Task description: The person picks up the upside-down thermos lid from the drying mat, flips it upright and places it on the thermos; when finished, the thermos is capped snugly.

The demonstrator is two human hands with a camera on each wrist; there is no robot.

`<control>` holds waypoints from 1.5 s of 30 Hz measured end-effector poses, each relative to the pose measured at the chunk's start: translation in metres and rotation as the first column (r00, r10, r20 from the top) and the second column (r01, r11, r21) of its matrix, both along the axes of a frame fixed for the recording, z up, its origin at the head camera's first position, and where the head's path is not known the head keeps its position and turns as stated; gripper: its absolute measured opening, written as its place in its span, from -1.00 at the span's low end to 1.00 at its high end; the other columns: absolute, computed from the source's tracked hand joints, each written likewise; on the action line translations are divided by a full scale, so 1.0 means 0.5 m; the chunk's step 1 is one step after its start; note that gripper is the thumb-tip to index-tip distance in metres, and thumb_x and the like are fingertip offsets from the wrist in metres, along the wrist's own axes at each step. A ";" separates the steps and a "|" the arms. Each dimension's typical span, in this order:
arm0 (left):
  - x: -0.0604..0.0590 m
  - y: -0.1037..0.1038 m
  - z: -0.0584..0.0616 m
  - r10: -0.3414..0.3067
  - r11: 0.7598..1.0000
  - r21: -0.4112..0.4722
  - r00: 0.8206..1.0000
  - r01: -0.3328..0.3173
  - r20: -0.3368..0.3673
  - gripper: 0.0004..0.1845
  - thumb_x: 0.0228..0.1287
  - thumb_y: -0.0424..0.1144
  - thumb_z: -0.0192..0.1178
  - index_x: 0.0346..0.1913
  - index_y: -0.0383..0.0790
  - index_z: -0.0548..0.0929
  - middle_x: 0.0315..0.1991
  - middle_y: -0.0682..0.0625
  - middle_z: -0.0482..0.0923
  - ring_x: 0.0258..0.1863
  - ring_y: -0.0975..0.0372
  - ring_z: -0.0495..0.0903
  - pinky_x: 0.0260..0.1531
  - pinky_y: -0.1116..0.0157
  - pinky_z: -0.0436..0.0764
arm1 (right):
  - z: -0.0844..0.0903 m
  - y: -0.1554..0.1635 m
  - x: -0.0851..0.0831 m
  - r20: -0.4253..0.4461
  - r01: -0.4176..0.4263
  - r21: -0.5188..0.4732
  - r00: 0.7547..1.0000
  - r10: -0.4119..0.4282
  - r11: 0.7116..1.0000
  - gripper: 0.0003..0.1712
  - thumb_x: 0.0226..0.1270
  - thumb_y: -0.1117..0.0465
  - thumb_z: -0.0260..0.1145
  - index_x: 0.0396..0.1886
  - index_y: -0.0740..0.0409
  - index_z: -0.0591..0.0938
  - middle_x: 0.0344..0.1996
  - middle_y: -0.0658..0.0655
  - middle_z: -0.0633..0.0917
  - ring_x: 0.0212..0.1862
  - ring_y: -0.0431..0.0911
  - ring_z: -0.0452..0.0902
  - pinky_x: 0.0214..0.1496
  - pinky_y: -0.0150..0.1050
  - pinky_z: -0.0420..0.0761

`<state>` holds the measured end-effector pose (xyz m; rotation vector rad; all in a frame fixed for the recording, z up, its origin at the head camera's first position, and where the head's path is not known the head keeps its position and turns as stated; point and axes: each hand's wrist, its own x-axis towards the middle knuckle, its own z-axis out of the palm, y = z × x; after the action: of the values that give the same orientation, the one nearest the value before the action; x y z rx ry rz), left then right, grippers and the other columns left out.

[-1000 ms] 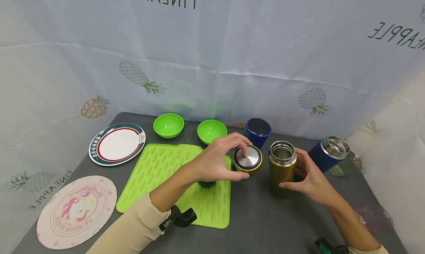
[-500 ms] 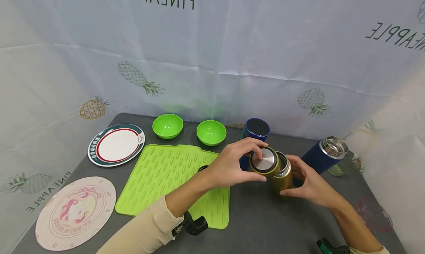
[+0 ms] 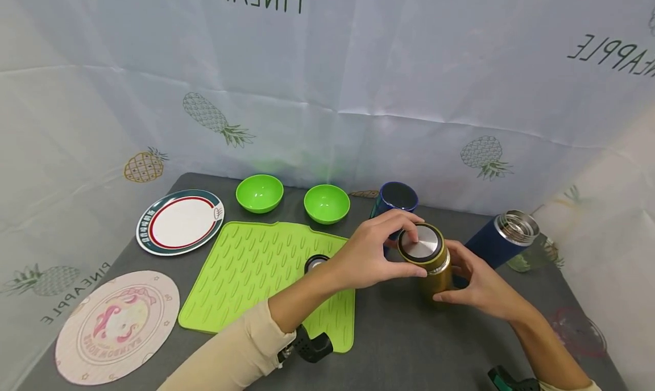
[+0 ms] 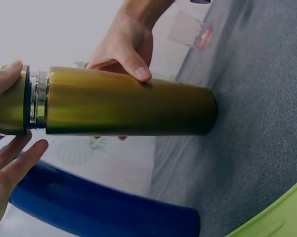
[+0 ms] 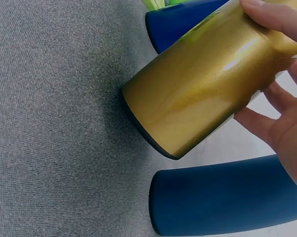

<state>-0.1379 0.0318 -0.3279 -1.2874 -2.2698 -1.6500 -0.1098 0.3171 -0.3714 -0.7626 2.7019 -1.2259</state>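
A gold thermos flask (image 3: 435, 284) stands on the grey table, its base touching the cloth in the right wrist view. My right hand (image 3: 478, 280) grips its body from the right, thumb in front. With thumb and fingers my left hand (image 3: 365, 249) holds a gold screw lid (image 3: 422, 242) with a steel top over the flask's mouth. A strip of steel neck (image 4: 38, 98) shows between lid and body in the left wrist view. Close behind the left hand is a blue tumbler (image 3: 398, 198), partly hidden. An uncapped dark blue flask (image 3: 493, 240) stands beyond the right hand.
A green ribbed mat (image 3: 256, 271) lies left of the flask, with a small dark-rimmed round piece (image 3: 316, 261) on it, half hidden by the left forearm. Two green bowls (image 3: 259, 194), a plate (image 3: 184, 221) and a round pink mat (image 3: 117, 327) are farther left.
The left hand has carried the lid rightward from beside the flask onto its mouth, covering the opening seen before. The right hand still holds the flask, which shifted slightly left earlier.
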 end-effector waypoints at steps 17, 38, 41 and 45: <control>-0.007 0.006 -0.009 -0.044 0.997 -0.060 0.999 0.045 0.010 -0.60 0.16 -0.22 0.50 -0.06 -0.14 0.50 0.33 -0.04 0.47 0.18 0.20 0.58 -0.01 0.54 0.64 | -0.006 0.003 -0.004 0.026 -0.062 -0.050 0.998 0.063 0.997 0.07 0.07 0.40 0.58 0.54 0.12 0.22 0.28 -0.34 0.45 0.21 -0.51 0.49 0.17 -0.54 0.56; -0.017 -0.007 0.005 -0.163 0.978 -0.130 0.986 0.164 0.021 -0.58 0.17 -0.27 0.48 0.01 -0.09 0.50 0.44 0.03 0.44 0.38 0.28 0.50 0.19 0.49 0.54 | -0.015 0.006 -0.003 0.051 -0.083 -0.070 0.995 0.087 0.994 0.00 0.05 0.39 0.60 0.47 0.16 0.29 0.22 -0.30 0.50 0.18 -0.48 0.53 0.15 -0.50 0.61; -0.012 -0.006 0.009 -0.118 0.981 -0.156 0.993 0.117 0.005 -0.56 0.14 -0.16 0.52 -0.01 -0.07 0.52 0.38 0.03 0.44 0.26 0.28 0.53 0.09 0.50 0.58 | -0.014 0.006 -0.003 0.054 -0.091 -0.071 0.994 0.095 0.993 0.00 0.06 0.39 0.59 0.48 0.15 0.28 0.23 -0.29 0.50 0.19 -0.47 0.53 0.16 -0.51 0.60; -0.008 -0.005 0.014 -0.073 0.983 -0.174 0.997 0.065 -0.040 -0.55 0.11 -0.07 0.55 0.00 -0.06 0.59 0.24 0.04 0.49 0.17 0.28 0.50 0.09 0.47 0.58 | -0.013 0.005 -0.002 0.066 -0.090 -0.064 0.993 0.094 0.994 0.00 0.08 0.35 0.59 0.49 0.11 0.28 0.24 -0.27 0.50 0.20 -0.46 0.53 0.17 -0.50 0.60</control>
<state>-0.1418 0.0291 -0.3207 -1.4400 -2.4128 -1.4532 -0.1106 0.3195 -0.3780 -0.8262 2.5560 -1.2933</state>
